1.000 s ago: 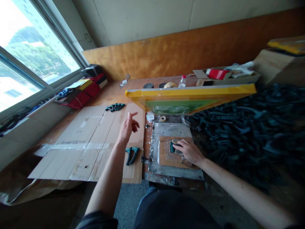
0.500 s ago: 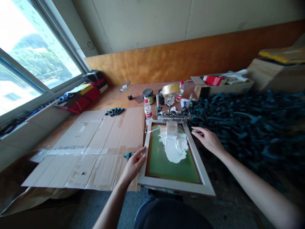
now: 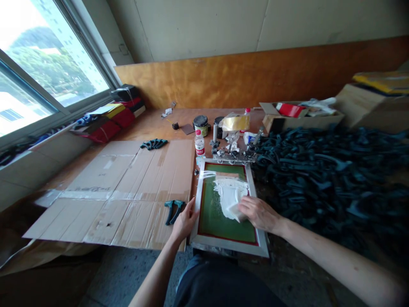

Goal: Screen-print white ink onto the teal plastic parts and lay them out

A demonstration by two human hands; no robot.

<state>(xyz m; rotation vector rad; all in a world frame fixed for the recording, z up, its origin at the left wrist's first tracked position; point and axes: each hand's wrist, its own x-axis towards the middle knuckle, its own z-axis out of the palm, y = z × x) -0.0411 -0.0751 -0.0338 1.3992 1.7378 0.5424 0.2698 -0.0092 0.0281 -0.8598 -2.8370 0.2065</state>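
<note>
A silk-screen frame (image 3: 261, 238) with a green mesh lies in front of me, a thick patch of white ink (image 3: 225, 194) spread on it. My right hand (image 3: 260, 214) is closed on an ink-smeared squeegee (image 3: 237, 212), pressed against the lower right of the ink. My left hand (image 3: 185, 219) has its fingers at the frame's left edge and appears to grip it; the fingertips are partly hidden. Beside that hand, two dark teal handle-shaped plastic parts (image 3: 174, 211) lie on the cardboard (image 3: 128, 183). A brownish strip (image 3: 227, 175) rests at the top of the mesh.
Metal hinge clamps (image 3: 234, 157) hold the frame's far end. Behind stand a red-capped bottle (image 3: 200, 144), a paint can (image 3: 200, 125) and a tape roll (image 3: 234, 122). A large heap of dark teal parts (image 3: 319, 170) lies right; more parts (image 3: 154, 144) sit on the cardboard.
My right hand has moved left from beside the frame onto the mesh and taken hold of the squeegee, now lower in the ink. The frame's near end looks lower; two teal parts show beside my left hand.
</note>
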